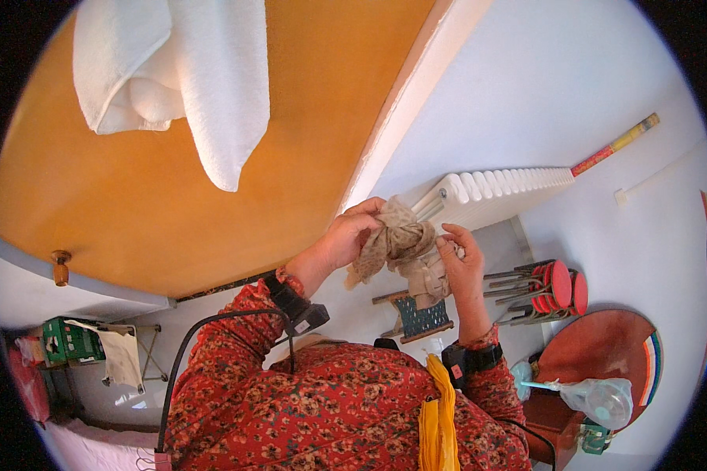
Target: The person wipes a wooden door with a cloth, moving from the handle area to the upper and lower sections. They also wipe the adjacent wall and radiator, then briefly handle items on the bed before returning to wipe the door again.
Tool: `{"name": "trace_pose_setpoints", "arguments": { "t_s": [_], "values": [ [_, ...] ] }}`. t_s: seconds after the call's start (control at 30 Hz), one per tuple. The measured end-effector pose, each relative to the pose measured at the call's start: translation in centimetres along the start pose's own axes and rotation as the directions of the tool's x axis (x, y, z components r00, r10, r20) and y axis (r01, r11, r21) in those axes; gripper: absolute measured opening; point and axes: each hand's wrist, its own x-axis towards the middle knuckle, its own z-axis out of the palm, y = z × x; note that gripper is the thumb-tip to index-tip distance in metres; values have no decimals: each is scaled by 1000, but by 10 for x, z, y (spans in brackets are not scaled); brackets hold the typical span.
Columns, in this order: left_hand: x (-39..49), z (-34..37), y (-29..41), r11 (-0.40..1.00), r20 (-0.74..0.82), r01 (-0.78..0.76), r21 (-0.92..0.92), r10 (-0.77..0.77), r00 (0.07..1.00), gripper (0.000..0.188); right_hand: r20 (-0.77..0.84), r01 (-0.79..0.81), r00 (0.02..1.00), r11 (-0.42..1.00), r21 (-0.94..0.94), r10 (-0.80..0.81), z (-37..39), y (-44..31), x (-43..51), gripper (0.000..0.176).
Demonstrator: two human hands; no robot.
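A thin beige-brown patterned cloth [411, 242] is bunched and looks knotted in the air before my chest. My left hand [350, 235] pinches its darker upper part between thumb and fingers. On the other side, my right hand [463, 259] grips the paler end with its fingertips. Some of the cloth hangs loose below the bunch. At the upper left, apart from both hands, a white towel [227, 88] hangs in front of an orange-brown panel [306, 147].
A white radiator [495, 191] stands along the wall. Stacked stools with red seats [560, 285], a folding stool [421, 317] and a round red tabletop [595, 353] are to the right. A bagged fan [604, 400] is beside it. A green crate [70, 341] is far left.
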Motion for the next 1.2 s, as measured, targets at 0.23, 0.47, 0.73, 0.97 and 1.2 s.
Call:
{"name": "trace_pose_setpoints", "arguments": {
  "t_s": [0.23,0.47,0.73,0.97,1.2],
  "values": [
    [-5,12,-8,999,68,22,39,-24,997,36,76,-69,994,986,-150,81,11,-6,-5,22],
    [-3,5,-17,994,-5,-91,60,91,996,18,48,-156,986,981,-113,163,11,16,-6,17],
    [-7,-36,22,943,-294,-299,147,330,897,11,-82,-210,944,772,600,320,-23,30,-4,7],
    [-17,-43,54,900,-294,-377,218,429,854,15,-114,-203,942,806,556,316,-41,38,-3,8],
    [-20,-24,76,869,-266,-405,284,477,837,14,-123,-211,938,816,538,323,-49,40,-2,9]
  ]
}}
